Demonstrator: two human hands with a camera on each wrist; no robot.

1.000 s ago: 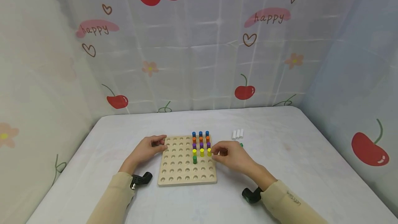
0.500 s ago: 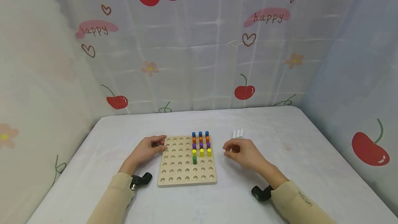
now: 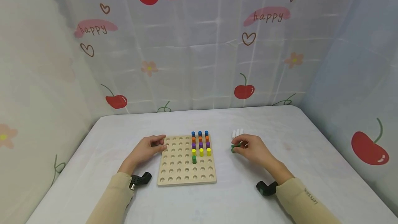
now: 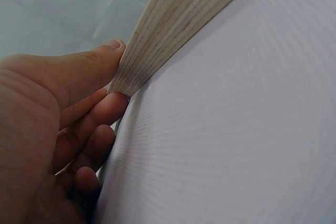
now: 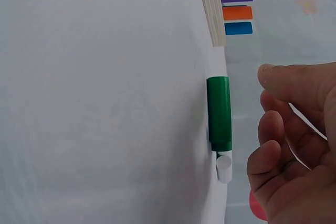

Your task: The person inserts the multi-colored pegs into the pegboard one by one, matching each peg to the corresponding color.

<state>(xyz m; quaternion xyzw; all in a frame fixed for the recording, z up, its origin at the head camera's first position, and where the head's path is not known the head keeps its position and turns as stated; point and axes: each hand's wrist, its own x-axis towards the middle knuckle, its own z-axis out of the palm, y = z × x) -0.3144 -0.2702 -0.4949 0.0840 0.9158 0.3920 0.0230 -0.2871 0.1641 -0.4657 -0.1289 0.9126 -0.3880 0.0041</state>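
My left hand (image 3: 147,150) holds the wooden pegboard (image 3: 182,174) by its left edge, thumb and fingertips against the edge in the left wrist view. My right hand (image 3: 254,149) hovers over green pegs (image 3: 234,146) lying to the right of the board, thumb and index finger spread around them. In the right wrist view a green peg (image 5: 219,111) lies on the cloth, with a gap between it and the fingers. On the board stand rows of blue, orange, purple and yellow pegs (image 3: 201,152), plus a single green peg (image 3: 194,160) in front of them.
Three white pegs (image 3: 237,132) lie just beyond my right hand. A white cloth (image 3: 273,123) covers the table, and printed curtains (image 3: 192,61) rise behind it and along both sides. Each wrist wears a black camera (image 3: 142,178).
My right hand has left the yellow peg at the board's right edge and moved right to the loose green pegs, fingers spreading apart. The left hand keeps its place on the board.
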